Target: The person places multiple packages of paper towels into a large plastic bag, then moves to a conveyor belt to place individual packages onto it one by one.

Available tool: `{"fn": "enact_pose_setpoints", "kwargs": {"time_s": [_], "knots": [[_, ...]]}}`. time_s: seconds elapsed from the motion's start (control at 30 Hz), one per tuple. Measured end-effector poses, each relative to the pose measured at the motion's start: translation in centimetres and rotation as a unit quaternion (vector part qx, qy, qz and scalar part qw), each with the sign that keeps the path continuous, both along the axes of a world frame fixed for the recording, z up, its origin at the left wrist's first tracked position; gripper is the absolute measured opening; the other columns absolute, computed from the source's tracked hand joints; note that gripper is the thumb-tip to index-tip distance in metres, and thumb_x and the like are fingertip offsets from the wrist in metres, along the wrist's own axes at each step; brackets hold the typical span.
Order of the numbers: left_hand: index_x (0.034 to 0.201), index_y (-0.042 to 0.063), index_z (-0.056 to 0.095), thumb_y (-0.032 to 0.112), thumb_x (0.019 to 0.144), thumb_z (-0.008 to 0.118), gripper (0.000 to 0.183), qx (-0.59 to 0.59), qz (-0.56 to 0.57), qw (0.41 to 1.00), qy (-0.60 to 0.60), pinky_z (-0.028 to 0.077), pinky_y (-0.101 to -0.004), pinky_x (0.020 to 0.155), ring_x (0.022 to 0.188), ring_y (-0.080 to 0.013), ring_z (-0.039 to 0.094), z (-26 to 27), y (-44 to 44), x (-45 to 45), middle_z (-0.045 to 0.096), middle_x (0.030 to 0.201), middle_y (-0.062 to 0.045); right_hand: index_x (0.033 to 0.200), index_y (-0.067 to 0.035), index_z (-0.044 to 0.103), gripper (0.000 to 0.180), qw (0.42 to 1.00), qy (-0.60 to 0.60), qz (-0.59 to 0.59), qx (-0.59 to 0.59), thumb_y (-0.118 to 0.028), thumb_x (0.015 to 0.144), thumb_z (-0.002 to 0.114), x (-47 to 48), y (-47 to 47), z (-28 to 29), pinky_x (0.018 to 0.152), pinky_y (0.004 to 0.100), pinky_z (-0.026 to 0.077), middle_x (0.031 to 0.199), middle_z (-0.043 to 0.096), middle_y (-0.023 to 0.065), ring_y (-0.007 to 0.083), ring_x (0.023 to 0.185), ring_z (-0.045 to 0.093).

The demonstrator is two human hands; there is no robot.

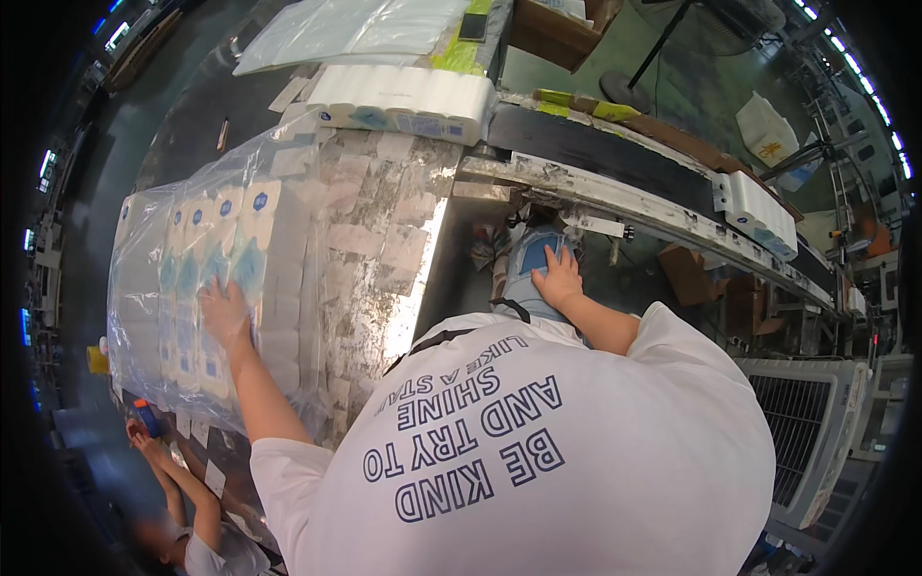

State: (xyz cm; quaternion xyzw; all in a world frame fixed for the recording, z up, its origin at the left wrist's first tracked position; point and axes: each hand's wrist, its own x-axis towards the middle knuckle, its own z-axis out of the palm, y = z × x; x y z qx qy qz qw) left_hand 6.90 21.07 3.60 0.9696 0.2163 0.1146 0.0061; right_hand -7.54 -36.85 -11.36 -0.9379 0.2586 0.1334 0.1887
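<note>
My left hand lies with spread fingers inside or under a clear plastic bag, against several wrapped packs of paper rolls; whether film covers the hand I cannot tell. These packs stand side by side in the bag on a worn metal table. My right hand rests on the thigh of my ripped jeans, fingers apart, holding nothing. Another long pack of rolls sits at the table's far edge, by the end of a conveyor belt.
The black conveyor belt runs off to the right, with another roll pack on it. Flat plastic bags and a phone-like dark object lie beyond. A co-worker's hands are at lower left. A pedestal fan stand stands behind the belt.
</note>
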Motion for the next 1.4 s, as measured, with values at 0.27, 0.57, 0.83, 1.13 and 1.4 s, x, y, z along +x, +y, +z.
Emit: {"fn": "enact_pose_setpoints", "kwargs": {"time_s": [0.27,0.57,0.83,1.13,1.4], "knots": [[0.137,0.013,0.052,0.048,0.090,0.045,0.058,-0.006,-0.004,1.000,-0.003,0.036,-0.0444,0.106,0.129,-0.0345,0.044,0.1,-0.2,0.1,0.044,0.142,-0.020,0.147,-0.023,0.034,0.070,1.000,0.002,-0.010,-0.006,-0.046,0.085,0.057,0.0,-0.9,0.2,0.108,0.0527,0.033,0.154,0.023,0.0174,0.0432,0.138,0.026],[0.137,0.011,0.051,0.047,0.090,0.045,0.060,0.003,0.000,1.000,-0.001,0.036,-0.0460,0.106,0.130,-0.0358,0.042,0.0,0.0,0.0,0.043,0.143,-0.021,0.147,-0.024,0.034,0.070,1.000,-0.008,-0.014,0.000,-0.047,0.084,0.057,-0.1,-1.0,-0.5,0.107,0.0545,0.033,0.154,0.022,0.0167,0.0438,0.138,0.025],[0.137,0.010,0.050,0.045,0.090,0.045,0.058,-0.022,-0.010,1.000,-0.017,0.034,-0.0453,0.107,0.131,-0.0358,0.041,0.2,-0.1,-0.2,0.041,0.144,-0.021,0.146,-0.023,0.036,0.070,1.000,0.000,-0.014,-0.003,-0.046,0.084,0.057,1.4,-1.0,0.4,0.108,0.0510,0.033,0.153,0.025,0.0175,0.0418,0.137,0.028],[0.136,0.011,0.051,0.044,0.090,0.045,0.057,-0.028,0.007,0.999,-0.014,0.032,-0.0504,0.107,0.133,-0.0355,0.040,0.8,-0.8,-0.4,0.041,0.145,-0.020,0.145,-0.021,0.038,0.068,1.000,-0.015,-0.008,0.007,-0.045,0.084,0.057,1.1,-1.4,0.4,0.109,0.0477,0.033,0.152,0.027,0.0194,0.0423,0.136,0.031],[0.135,0.010,0.052,0.044,0.090,0.046,0.056,-0.026,-0.001,0.999,-0.026,0.032,-0.0507,0.107,0.132,-0.0364,0.040,0.8,-1.0,-0.5,0.043,0.143,-0.021,0.144,-0.023,0.039,0.068,0.998,-0.055,0.007,0.009,-0.045,0.083,0.059,-1.3,-1.3,-2.6,0.106,0.0521,0.035,0.151,0.028,0.0179,0.0401,0.137,0.029]]}}
